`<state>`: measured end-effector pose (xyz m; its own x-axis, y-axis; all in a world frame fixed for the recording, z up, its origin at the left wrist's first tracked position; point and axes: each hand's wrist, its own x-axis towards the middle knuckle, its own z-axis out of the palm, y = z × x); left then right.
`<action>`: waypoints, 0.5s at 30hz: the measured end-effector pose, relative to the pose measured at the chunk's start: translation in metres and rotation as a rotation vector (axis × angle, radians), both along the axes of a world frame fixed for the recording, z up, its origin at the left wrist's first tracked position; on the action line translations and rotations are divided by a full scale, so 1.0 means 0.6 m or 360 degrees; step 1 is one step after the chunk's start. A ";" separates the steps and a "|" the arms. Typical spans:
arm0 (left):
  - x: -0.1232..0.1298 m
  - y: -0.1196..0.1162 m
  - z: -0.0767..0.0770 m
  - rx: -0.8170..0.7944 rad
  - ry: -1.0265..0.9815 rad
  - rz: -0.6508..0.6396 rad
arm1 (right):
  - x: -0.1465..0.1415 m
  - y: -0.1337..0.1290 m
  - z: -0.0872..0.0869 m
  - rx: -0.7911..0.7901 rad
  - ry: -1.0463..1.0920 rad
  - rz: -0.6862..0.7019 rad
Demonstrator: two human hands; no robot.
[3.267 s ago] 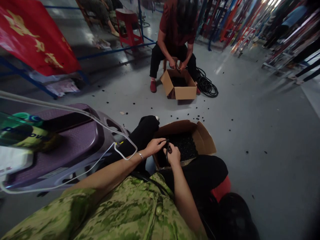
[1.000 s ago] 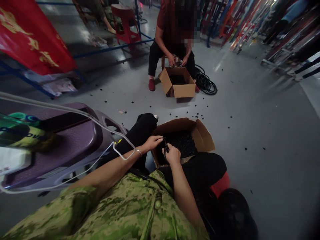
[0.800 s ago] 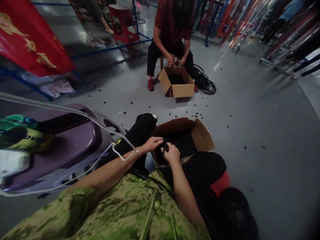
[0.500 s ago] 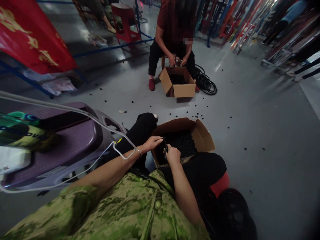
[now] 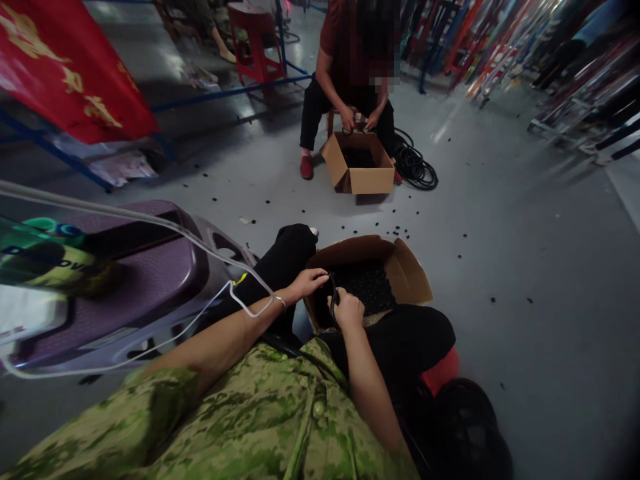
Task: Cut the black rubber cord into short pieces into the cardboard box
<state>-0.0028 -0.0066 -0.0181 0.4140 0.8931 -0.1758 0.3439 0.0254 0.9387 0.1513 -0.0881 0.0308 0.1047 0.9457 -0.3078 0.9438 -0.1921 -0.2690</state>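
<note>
In the head view my left hand (image 5: pixel 309 283) pinches its fingertips at the upper end of a thin black strip (image 5: pixel 335 288). Lower down, my right hand (image 5: pixel 350 311) is closed around the same strip, which curves between the two hands; its exact kind is hard to make out. Both hands are above the left side of an open cardboard box (image 5: pixel 413 270) between my knees. Many small black pieces (image 5: pixel 367 288) fill the box. A black ribbed cord (image 5: pixel 280 348) lies across my lap.
Left of me stands a purple plastic stool (image 5: pixel 150 267) with a bottle (image 5: pixel 60 263) on it and a white cable (image 5: pixel 200 237) beside it. Opposite sits a co-worker (image 5: pixel 345 60) at another cardboard box (image 5: pixel 373 180), near a coiled black hose (image 5: pixel 417 167). Small black bits dot the floor.
The view has shifted slightly, so the surroundings sit a little further right. Both hands keep their hold on the black strip, with hardly any visible movement.
</note>
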 end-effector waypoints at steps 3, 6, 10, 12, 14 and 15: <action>0.003 -0.002 0.004 0.0000 -0.0033 -0.0034 | 0.004 0.003 -0.006 0.0023 0.0165 -0.0121; 0.004 -0.003 0.007 0.0016 -0.0041 -0.0001 | 0.008 0.007 -0.015 0.0055 0.0338 -0.0175; 0.005 -0.003 0.010 0.0001 -0.0078 0.0009 | 0.011 0.007 -0.023 0.0092 0.0428 -0.0148; 0.005 -0.003 0.013 -0.0014 -0.0085 0.0006 | 0.011 0.006 -0.023 0.0111 0.0438 -0.0139; 0.005 -0.003 0.016 -0.0015 -0.0076 0.0008 | 0.010 0.006 -0.021 0.0107 0.0425 -0.0136; 0.005 -0.004 0.018 -0.0012 -0.0066 0.0006 | 0.009 0.005 -0.019 0.0095 0.0399 -0.0138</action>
